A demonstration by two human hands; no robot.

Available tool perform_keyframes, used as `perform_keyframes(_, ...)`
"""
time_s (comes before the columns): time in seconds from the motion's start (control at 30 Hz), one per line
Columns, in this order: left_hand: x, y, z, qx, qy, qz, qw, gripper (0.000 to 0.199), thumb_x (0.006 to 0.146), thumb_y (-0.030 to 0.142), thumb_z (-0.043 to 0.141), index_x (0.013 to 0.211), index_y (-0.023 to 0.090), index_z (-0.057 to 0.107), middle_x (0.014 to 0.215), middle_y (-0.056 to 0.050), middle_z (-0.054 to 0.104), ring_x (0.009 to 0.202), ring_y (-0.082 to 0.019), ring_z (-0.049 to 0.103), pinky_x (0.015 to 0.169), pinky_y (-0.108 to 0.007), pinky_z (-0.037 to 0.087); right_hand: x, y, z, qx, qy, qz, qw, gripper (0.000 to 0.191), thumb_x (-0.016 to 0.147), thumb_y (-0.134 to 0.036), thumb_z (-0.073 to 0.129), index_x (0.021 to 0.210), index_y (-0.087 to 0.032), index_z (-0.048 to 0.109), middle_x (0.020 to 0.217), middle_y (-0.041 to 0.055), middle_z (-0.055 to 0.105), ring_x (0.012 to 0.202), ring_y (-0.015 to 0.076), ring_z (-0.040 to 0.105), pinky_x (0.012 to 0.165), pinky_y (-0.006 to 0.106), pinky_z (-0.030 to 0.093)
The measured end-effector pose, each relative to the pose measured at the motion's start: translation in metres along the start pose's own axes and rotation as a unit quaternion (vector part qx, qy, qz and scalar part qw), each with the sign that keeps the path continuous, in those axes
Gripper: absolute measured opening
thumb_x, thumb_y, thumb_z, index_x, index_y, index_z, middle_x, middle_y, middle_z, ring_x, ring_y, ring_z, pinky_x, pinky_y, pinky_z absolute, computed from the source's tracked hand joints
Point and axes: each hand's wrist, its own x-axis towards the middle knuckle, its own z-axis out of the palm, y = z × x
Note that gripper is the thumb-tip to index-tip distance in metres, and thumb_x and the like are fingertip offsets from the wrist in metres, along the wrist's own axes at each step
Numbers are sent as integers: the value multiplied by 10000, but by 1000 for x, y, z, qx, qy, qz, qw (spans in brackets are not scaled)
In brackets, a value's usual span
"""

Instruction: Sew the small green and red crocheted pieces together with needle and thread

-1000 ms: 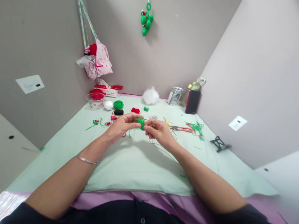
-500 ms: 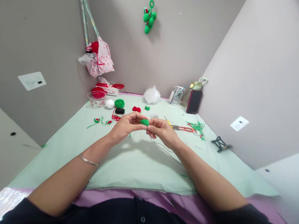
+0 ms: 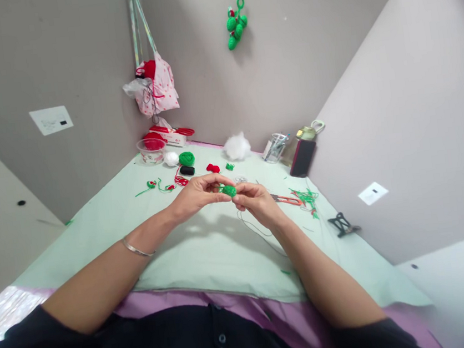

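A small green crocheted piece (image 3: pixel 229 190) is held between both hands above the middle of the table. My left hand (image 3: pixel 200 193) grips it from the left, thumb below and fingers above. The fingertips of my right hand (image 3: pixel 255 200) pinch its right end; whether they also hold a needle is too small to tell. A thin dark thread (image 3: pixel 257 230) trails from beneath my right hand onto the pale green cloth (image 3: pixel 208 255). Just right of my right hand lie orange-handled thread snips (image 3: pixel 289 200), their near part hidden behind it.
Green yarn scraps (image 3: pixel 307 199) and a black stand (image 3: pixel 343 224) lie to the right. Farther back are a white stuffing clump (image 3: pixel 237 146), a phone (image 3: pixel 303 158), a green yarn ball (image 3: pixel 186 158), a black spool (image 3: pixel 187 170) and a clear tub (image 3: pixel 152 155).
The green piece has turned a little and shifted slightly right between my fingers. My right hand has moved a little right and now covers more of the snips. The view has shifted slightly.
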Motion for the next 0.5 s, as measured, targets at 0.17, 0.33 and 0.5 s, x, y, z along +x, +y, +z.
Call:
perform_keyframes(0.17,-2,6,1,-7,5,4,1000,314,698,302,871,965,181,760,858,-18,646,655,-93,456,566,-240,345,0,-3,-3,-4,-10,-6,1000,193,698,-333,881,815,-213,786,740,-10,584,576,78,437,533,256,349)
perform_keyframes(0.33,-4,11,1,-7,11,-9,1000,320,696,306,867,964,177,750,876,-16,633,621,-81,411,529,-241,306,-1,-5,-5,-14,-30,-7,999,176,730,-327,859,852,-214,798,745,-18,513,585,75,411,525,254,326)
perform_keyframes(0.5,-4,11,3,27,15,6,999,284,688,281,852,925,173,740,877,-9,618,640,-85,405,564,-247,326,-4,-6,1,11,-21,24,999,212,722,-332,871,801,-190,736,663,-35,526,542,64,396,511,236,308)
